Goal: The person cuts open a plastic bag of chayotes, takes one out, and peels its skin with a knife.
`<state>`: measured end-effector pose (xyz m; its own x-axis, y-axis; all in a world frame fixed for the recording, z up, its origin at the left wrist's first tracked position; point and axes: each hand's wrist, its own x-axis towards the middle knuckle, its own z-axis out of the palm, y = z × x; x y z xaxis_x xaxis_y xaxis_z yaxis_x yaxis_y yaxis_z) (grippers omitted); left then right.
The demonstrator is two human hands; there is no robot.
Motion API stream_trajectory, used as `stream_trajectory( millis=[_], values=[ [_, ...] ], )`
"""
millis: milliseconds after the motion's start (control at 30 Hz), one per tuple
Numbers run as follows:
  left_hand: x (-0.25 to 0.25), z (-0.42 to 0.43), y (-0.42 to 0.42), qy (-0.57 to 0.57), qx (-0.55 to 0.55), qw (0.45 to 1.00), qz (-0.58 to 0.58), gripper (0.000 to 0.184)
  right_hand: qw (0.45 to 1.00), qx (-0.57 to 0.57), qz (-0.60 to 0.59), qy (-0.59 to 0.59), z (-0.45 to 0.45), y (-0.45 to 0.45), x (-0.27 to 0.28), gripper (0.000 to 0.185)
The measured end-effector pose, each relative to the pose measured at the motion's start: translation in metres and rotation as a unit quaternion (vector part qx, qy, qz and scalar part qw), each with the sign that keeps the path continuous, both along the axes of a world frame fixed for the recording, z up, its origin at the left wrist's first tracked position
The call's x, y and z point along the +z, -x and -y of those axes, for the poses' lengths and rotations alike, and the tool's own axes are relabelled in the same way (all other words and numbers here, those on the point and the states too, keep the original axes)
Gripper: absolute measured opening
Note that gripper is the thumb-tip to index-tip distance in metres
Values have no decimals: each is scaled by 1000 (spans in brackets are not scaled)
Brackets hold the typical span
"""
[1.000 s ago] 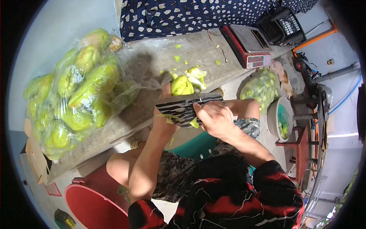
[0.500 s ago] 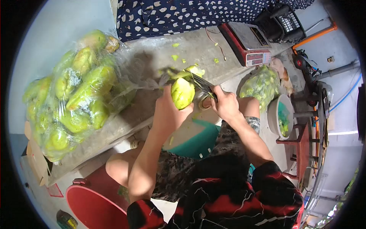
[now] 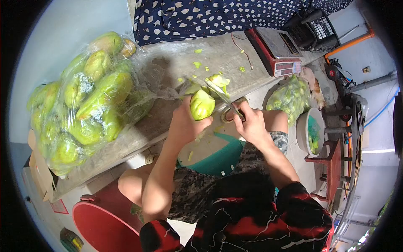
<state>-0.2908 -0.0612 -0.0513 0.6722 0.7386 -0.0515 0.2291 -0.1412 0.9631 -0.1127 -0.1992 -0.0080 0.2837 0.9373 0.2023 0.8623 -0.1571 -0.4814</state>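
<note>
My left hand (image 3: 187, 122) is wrapped round a pale green chayote (image 3: 202, 105), holding it upright with the cut top end facing up. In my right hand (image 3: 250, 125) is a knife (image 3: 226, 99), gripped by its dark handle. Its blade slants up and left, close beside the top of the chayote; I cannot tell whether it touches. Just beyond the blade lie pale green cut pieces (image 3: 218, 80) at the slab's edge. A clear plastic bag of whole green chayotes (image 3: 103, 94) rests to the left of my left hand.
Small scraps (image 3: 197, 65) dot the concrete slab (image 3: 176, 54). A red scale (image 3: 273, 52) stands at the back right. Below my hands is a teal basin (image 3: 210, 159). On the right are a filled bag (image 3: 289, 98) and a white tub (image 3: 303, 130); a red bucket (image 3: 105, 218) stands lower left.
The knife blade has turned so its shiny flat now shows, and its tip sits slightly lower. My left hand still holds the chayote in nearly the same place. The whole view has shifted slightly.
</note>
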Motion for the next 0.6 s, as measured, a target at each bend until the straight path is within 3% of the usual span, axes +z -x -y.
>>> stream_trajectory(
  millis=[67, 200, 267, 300, 367, 433, 500, 567, 600],
  values=[
    [3, 3, -1, -130, 16, 991, -21, 73, 999, 2, -21, 27, -1, -5, 7, 34],
    [6, 0, 0, -171, 6, 985, -12, 73, 999, 36, 24, 11, -7, -7, 18, 19],
    [14, 1, 3, -228, -19, 966, -121, 73, 997, 79, 19, -8, -6, -5, 25, 20],
    [15, 1, 4, -228, -19, 966, -120, 73, 997, 79, 19, -8, -9, -6, 24, 20],
    [16, 3, 5, -241, -18, 967, -78, 76, 994, 37, 69, 81, -15, -10, 20, 19],
    [15, 5, 5, -234, -19, 969, -80, 75, 991, -2, 77, 111, -16, -26, -2, 14],
    [14, 1, 6, -224, -11, 971, -85, 74, 992, -30, -40, 119, -16, -33, -7, 13],
    [11, -2, 8, -70, -22, 993, -87, 76, 990, -40, -49, 126, -10, -29, -8, 12],
    [9, -2, 9, -69, -23, 993, -89, 76, 991, -41, -57, 116, -8, -26, -8, 12]
  ],
)
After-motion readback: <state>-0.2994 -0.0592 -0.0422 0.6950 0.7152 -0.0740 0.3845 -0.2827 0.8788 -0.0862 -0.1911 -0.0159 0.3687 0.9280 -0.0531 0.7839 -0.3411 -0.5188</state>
